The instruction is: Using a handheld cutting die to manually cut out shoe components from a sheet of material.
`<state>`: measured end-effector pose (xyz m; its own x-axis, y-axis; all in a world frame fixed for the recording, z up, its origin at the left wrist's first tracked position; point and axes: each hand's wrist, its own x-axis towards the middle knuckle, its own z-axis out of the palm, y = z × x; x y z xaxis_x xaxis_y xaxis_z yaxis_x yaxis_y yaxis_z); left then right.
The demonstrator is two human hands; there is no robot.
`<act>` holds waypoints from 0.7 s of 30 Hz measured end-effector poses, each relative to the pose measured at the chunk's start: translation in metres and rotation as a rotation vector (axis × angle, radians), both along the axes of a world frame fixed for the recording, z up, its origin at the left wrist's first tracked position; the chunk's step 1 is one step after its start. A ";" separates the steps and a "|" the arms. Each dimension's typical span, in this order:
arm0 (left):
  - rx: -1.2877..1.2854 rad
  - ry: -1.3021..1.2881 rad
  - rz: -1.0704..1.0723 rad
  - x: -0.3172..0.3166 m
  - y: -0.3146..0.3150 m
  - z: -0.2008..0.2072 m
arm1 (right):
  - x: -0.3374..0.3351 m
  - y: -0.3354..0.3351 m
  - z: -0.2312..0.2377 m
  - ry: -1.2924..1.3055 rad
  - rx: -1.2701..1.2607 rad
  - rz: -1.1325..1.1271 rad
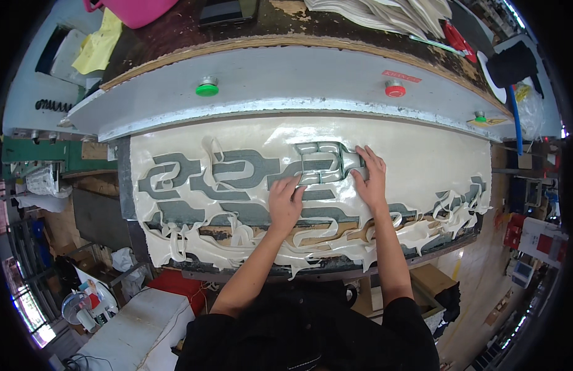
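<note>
A metal cutting die point(312, 179), a thin-walled outline with a forked shape, lies flat on a cream sheet point(416, 148). My left hand point(286, 203) is closed at the die's near left corner, fingertips on its edge. At the right end, my right hand point(370, 178) grips the die between thumb and fingers. Left of the die, several cut-out openings in the sheet show a dark grey-green surface point(262, 164). Torn cream strips point(237, 232) hang loosely along the sheet's near edge.
Behind the sheet runs a grey machine beam point(299, 80) carrying a green button point(207, 87) and a red button point(395, 89). On the ledge above lie a pink container point(138, 9) and a stack of cream pieces point(385, 15). A desk fan point(76, 306) stands at lower left.
</note>
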<state>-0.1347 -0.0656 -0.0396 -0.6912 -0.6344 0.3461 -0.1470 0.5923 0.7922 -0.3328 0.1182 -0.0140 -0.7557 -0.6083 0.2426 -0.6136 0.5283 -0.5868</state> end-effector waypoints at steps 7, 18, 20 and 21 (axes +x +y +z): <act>0.026 0.014 0.013 0.002 -0.003 -0.005 | -0.004 -0.004 0.001 -0.155 -0.062 -0.006; 0.075 -0.015 0.041 -0.002 -0.005 -0.006 | -0.008 -0.006 -0.004 -0.100 -0.029 0.014; 0.074 -0.032 0.041 -0.002 -0.005 -0.005 | -0.007 -0.008 -0.004 -0.103 -0.025 0.009; 0.085 -0.036 0.047 -0.002 -0.005 -0.005 | -0.007 -0.009 -0.004 -0.103 -0.022 0.006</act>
